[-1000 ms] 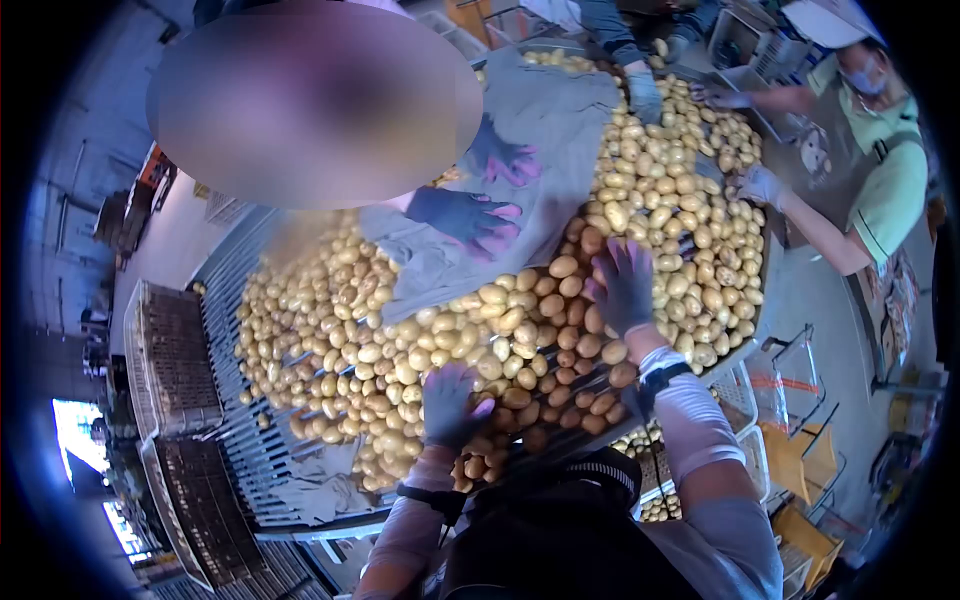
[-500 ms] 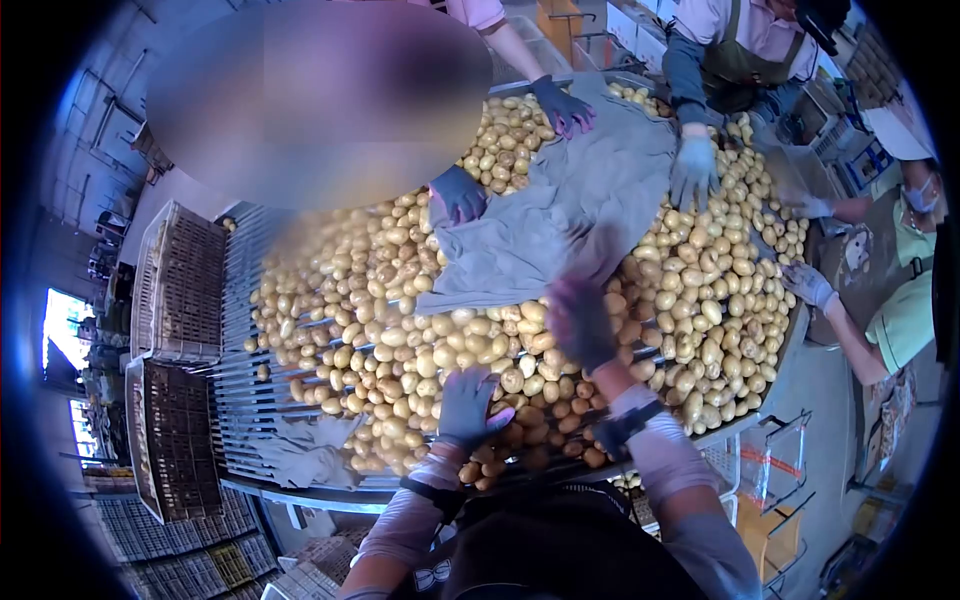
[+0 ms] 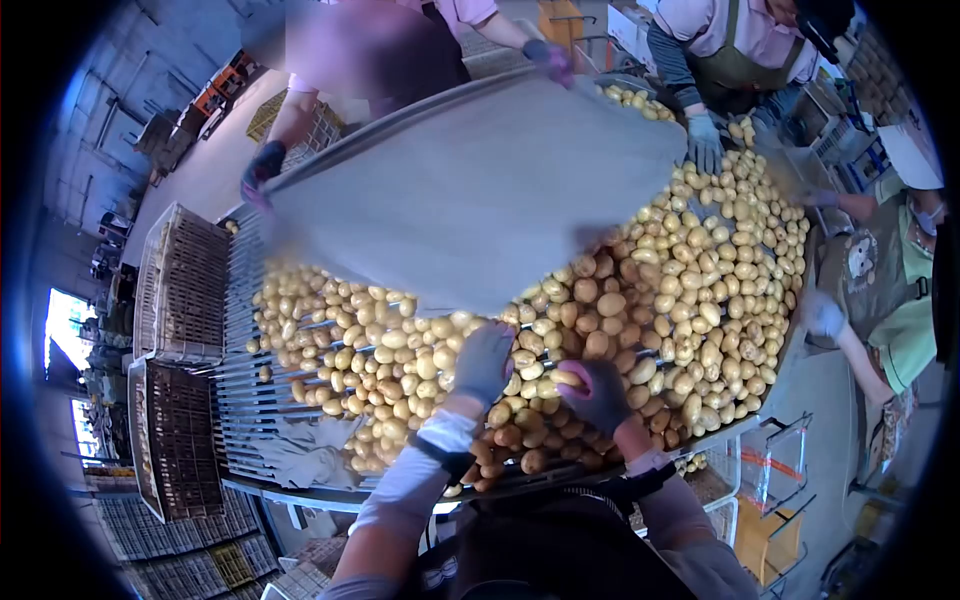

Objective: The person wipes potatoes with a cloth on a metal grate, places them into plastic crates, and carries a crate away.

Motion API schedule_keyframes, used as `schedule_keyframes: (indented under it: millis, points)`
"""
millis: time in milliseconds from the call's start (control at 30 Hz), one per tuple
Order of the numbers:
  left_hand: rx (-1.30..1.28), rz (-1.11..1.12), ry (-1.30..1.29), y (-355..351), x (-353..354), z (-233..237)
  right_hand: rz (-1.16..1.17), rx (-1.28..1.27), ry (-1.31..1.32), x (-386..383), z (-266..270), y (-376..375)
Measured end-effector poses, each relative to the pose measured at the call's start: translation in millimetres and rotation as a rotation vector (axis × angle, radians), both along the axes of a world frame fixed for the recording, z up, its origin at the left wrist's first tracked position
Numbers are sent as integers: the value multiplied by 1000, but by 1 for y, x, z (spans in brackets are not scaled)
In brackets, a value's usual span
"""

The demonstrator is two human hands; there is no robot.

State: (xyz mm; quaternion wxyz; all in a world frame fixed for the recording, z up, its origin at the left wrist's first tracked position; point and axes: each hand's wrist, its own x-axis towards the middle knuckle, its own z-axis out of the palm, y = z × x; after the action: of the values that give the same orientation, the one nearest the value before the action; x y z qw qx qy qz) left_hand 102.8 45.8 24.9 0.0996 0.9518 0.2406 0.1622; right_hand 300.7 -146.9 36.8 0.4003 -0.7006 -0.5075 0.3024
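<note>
Yellow potatoes [image 3: 700, 300] cover a slatted metal table. My left hand [image 3: 484, 365], in a grey glove, reaches over the potatoes near the middle; its fingers are bent downward and what they may hold is hidden. To the right, my right hand [image 3: 595, 393], in a grey and purple glove, is closed around a potato [image 3: 570, 380] that shows at the fingertips. Beyond my hands, a large grey cloth [image 3: 480, 180] is spread out and raised above the potatoes, gripped along its far edge by a co-worker's two gloved hands.
Brown plastic crates [image 3: 185, 285] stand at the left end of the slats [image 3: 245, 390]. A crumpled grey cloth [image 3: 310, 452] lies at the front left. Co-workers are at the far side and the right. A wire rack [image 3: 785, 465] stands at the front right.
The co-worker across has lifted and spread the grey cloth. My right hand has come back toward me and now holds a potato. My left hand has moved forward and slightly right.
</note>
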Motion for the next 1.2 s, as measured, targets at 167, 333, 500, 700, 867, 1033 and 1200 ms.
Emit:
schedule_keyframes:
  millis: [167, 333, 500, 700, 867, 1033, 1200]
  points:
    - [-62, -23, 295, 18, 39, -10, -312, 193, 223, -2, -26, -41]
    - [-185, -93, 545, 16, 53, 8, -383, 353, 16, -12, 10, -40]
    - [-314, -118, 455, -6, 56, -24, -398, 374, -87, -20, 30, -48]
    - [-306, -177, 268, -11, 39, -32, -532, 279, 38, -40, 50, -91]
    - [-404, -124, 74, -18, 15, -27, -706, 496, 448, -68, 12, -134]
    - [-488, -118, -109, -18, -2, -34, -990, 673, 947, -88, -11, -217]
    - [-1450, 128, -323, 11, -16, -59, -1514, 760, 1320, -130, -81, -322]
